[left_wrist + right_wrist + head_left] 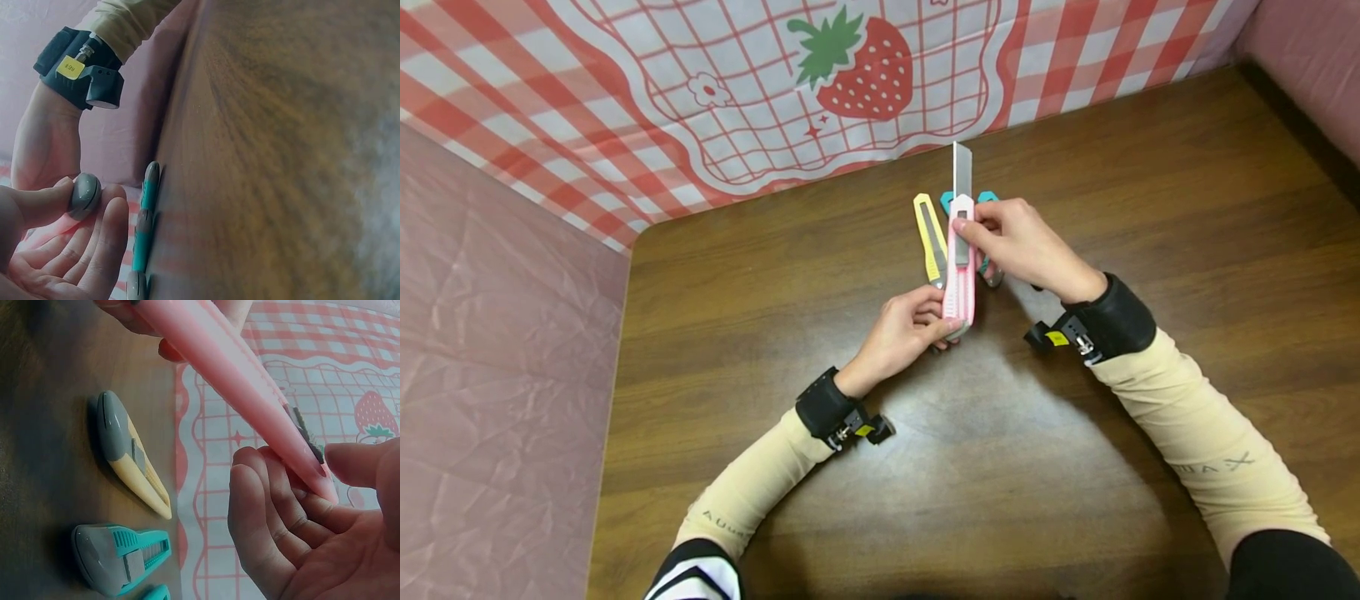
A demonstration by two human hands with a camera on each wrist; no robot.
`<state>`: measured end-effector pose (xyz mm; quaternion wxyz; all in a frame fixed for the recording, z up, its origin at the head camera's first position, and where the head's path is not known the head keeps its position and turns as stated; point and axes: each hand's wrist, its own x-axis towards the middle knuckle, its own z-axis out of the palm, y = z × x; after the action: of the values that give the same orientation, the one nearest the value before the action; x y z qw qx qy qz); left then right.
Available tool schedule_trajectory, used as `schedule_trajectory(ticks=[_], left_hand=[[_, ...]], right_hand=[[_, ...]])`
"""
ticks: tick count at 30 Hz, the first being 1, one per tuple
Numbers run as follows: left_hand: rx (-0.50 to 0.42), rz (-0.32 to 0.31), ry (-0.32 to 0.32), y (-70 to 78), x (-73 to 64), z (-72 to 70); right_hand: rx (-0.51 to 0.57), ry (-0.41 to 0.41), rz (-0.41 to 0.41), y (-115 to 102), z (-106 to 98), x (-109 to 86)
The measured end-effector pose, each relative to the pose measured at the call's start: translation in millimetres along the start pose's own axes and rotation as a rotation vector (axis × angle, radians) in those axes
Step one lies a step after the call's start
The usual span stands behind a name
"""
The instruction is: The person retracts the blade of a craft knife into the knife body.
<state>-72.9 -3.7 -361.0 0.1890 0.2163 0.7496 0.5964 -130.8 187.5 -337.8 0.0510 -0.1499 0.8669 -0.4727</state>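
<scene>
A pink box cutter (959,287) is held up over the table, its wide blade (962,171) extended away from the person. My left hand (901,331) pinches its grey butt end (85,196) between thumb and fingers. Near the blade end, my right hand (1028,247) holds the cutter, the thumb at the dark slider (304,432) and the fingers behind the body. Beneath it lie a yellow box cutter (929,235) and two teal box cutters, one teal cutter (140,557) plain in the right wrist view. The pink cutter partly hides them in the head view.
The cutters lie on a brown wooden table (760,333). Behind it hangs a red-and-white checked cloth (737,92) with a strawberry print. Pink fabric (505,375) covers the left side, and more stands at the far right.
</scene>
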Motion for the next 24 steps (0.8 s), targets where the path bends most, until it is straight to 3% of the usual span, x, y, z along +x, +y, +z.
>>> schedule_trajectory(ticks=[24], left_hand=[[-0.042,0.053,0.014,-2.2,-0.2,-0.8]], right_hand=[[-0.002,-0.029,-0.015,3.3,-0.3,-0.3]])
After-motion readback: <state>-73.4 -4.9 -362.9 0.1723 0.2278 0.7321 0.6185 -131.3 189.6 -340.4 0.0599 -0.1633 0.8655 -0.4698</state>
